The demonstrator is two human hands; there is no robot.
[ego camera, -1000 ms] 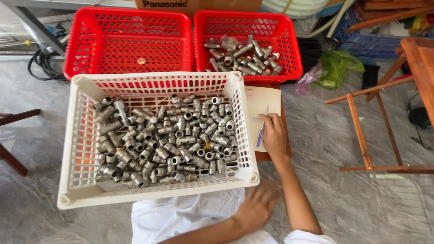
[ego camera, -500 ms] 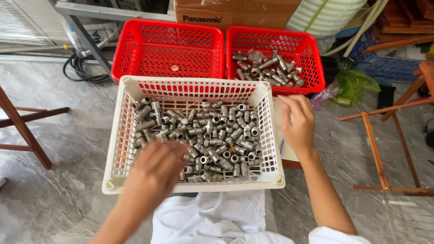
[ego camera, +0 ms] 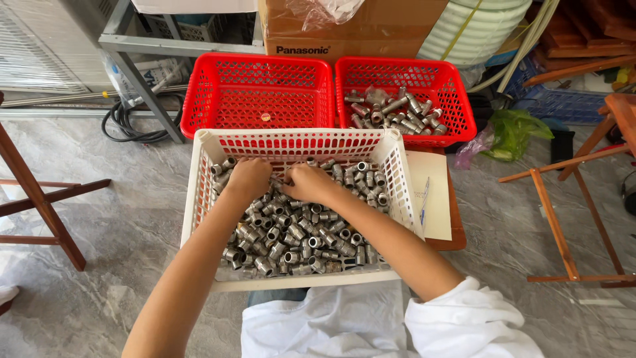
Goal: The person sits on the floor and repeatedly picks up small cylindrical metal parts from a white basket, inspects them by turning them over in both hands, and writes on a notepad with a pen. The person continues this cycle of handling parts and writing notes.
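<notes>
Both hands are in the white basket now. A second ago the right hand was off by the paper at the side and the left wasn't in yet. So the picking has started, I'd say. They meet at the far end of the fittings pile, arms stretched forward, fingers curled down into the metal. Can't tell if either actually grips a piece. Two red baskets sit behind, the right one partly filled.

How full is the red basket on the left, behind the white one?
Almost empty. The left red basket shows bare mesh floor with just one small round piece near its front, while the right red basket holds a pile of metal fittings.
</notes>
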